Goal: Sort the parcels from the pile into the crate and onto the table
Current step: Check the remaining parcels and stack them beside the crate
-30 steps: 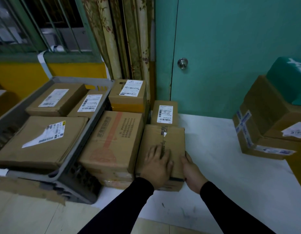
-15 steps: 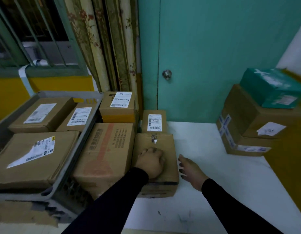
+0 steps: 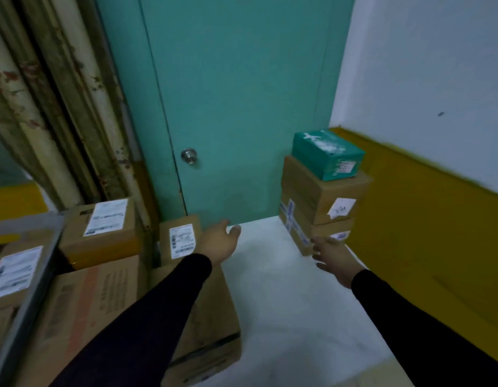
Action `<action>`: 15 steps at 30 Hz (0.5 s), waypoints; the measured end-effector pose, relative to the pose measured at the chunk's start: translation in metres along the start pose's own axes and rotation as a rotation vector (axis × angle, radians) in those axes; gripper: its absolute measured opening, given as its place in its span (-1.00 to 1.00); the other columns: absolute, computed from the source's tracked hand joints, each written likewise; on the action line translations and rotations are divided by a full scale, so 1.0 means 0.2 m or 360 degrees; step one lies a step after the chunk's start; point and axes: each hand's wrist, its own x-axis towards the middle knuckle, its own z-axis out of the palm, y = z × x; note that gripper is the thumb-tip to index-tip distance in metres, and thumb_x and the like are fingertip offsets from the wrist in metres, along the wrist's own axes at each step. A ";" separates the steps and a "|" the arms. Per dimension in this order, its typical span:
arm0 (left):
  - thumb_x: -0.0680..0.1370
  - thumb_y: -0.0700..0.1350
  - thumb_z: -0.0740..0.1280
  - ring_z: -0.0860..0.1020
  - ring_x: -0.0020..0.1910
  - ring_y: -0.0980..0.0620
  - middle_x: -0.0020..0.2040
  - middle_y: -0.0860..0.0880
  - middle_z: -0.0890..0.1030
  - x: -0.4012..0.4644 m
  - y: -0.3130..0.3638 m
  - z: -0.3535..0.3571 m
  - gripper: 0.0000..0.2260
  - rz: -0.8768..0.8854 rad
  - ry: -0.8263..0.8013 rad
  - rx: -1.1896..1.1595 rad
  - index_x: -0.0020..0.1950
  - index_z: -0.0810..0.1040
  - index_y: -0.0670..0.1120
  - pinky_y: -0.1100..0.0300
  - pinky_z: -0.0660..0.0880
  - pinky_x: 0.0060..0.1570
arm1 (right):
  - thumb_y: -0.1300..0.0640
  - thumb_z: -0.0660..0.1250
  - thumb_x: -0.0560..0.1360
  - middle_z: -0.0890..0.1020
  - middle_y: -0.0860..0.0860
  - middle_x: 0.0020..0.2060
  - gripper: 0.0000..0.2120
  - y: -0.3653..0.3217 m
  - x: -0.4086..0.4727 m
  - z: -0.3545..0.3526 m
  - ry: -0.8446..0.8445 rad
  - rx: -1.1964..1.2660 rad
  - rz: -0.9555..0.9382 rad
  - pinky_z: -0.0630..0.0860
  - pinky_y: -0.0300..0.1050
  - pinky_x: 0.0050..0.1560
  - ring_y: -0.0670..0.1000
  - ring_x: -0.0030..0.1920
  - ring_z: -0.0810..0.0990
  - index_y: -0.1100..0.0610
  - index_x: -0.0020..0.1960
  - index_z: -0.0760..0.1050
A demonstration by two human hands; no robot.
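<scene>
A pile of parcels stands at the right against the wall: a brown box (image 3: pixel 320 202) with blue tape, with a teal box (image 3: pixel 327 155) on top. My right hand (image 3: pixel 330 256) reaches toward the brown box's lower corner, fingers spread, holding nothing. My left hand (image 3: pixel 218 241) hovers open above the white table (image 3: pixel 284 303), beside a small labelled box (image 3: pixel 181 238). On the table at the left lie a brown box (image 3: pixel 211 325) under my left sleeve and a large box with red print (image 3: pixel 86 311). The grey crate (image 3: pixel 24 311) with labelled parcels sits at the far left.
A teal door (image 3: pixel 228 107) with a round knob (image 3: pixel 189 156) closes the back. Flowered curtains (image 3: pixel 61 107) hang at the left. A yellow and white wall (image 3: pixel 423 205) runs along the right. Another labelled box (image 3: pixel 102 227) sits on the large box.
Both hands left the brown box at the left; the left lifted open, the right swung right toward the pile. My view turned right and up.
</scene>
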 end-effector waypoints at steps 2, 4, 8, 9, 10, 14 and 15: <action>0.71 0.08 0.14 0.43 0.43 -0.15 0.47 -0.18 0.46 0.09 0.13 0.02 -0.53 0.0017 0.0080 -0.0143 0.55 0.33 -0.14 0.12 0.32 0.35 | -0.06 0.16 0.70 0.57 0.27 0.25 -0.62 -0.10 0.10 -0.11 0.0077 -0.0022 -0.0098 0.48 0.24 0.36 0.28 0.27 0.55 0.21 0.29 0.51; 0.70 0.06 0.16 0.46 0.40 -0.15 0.40 -0.17 0.51 0.19 0.26 0.06 -0.55 0.0026 0.0177 -0.0243 0.52 0.37 -0.15 0.15 0.34 0.29 | -0.09 0.15 0.70 0.60 0.21 0.17 -0.66 -0.21 0.23 -0.21 0.0137 -0.0012 -0.0177 0.52 0.22 0.31 0.24 0.19 0.58 0.15 0.21 0.50; 0.69 0.06 0.19 0.46 0.39 -0.14 0.40 -0.18 0.51 0.48 0.58 0.20 -0.55 -0.0010 0.0254 -0.0446 0.50 0.40 -0.17 0.10 0.35 0.35 | -0.12 0.20 0.68 0.58 0.06 -0.04 -0.73 -0.42 0.58 -0.49 0.0270 0.0092 -0.0360 0.54 0.24 0.27 0.14 0.08 0.59 0.07 0.09 0.49; 0.69 0.06 0.19 0.45 0.40 -0.13 0.43 -0.18 0.49 0.55 0.65 0.24 -0.54 -0.0016 0.0265 -0.0489 0.50 0.39 -0.17 0.10 0.34 0.37 | -0.18 0.20 0.66 0.58 0.06 -0.03 -0.66 -0.45 0.67 -0.56 0.0305 0.0066 -0.0416 0.53 0.27 0.25 0.13 0.07 0.59 0.09 0.12 0.52; 0.69 0.05 0.19 0.44 0.41 -0.12 0.44 -0.18 0.48 0.63 0.75 0.29 -0.54 -0.0023 0.0277 -0.0534 0.51 0.39 -0.18 0.11 0.33 0.38 | -0.26 0.20 0.63 0.60 0.05 -0.01 -0.56 -0.48 0.78 -0.65 0.0335 0.0050 -0.0475 0.53 0.32 0.23 0.13 0.07 0.60 0.10 0.16 0.53; 0.70 0.03 0.19 0.42 0.44 -0.12 0.46 -0.18 0.46 0.84 1.02 0.41 -0.56 -0.0067 0.0304 -0.0660 0.49 0.41 -0.20 0.14 0.31 0.38 | -0.23 0.16 0.65 0.60 0.11 0.18 -0.54 -0.59 1.07 -0.87 0.0434 0.0041 -0.0534 0.53 0.25 0.24 0.20 0.20 0.58 0.10 0.31 0.47; 0.70 0.04 0.19 0.44 0.42 -0.12 0.45 -0.19 0.48 0.90 1.08 0.44 -0.57 -0.0071 0.0308 -0.0703 0.47 0.42 -0.21 0.13 0.33 0.38 | -0.21 0.15 0.67 0.57 0.14 0.26 -0.51 -0.63 1.11 -0.90 0.0445 0.0030 -0.0524 0.52 0.19 0.24 0.20 0.24 0.56 0.13 0.38 0.44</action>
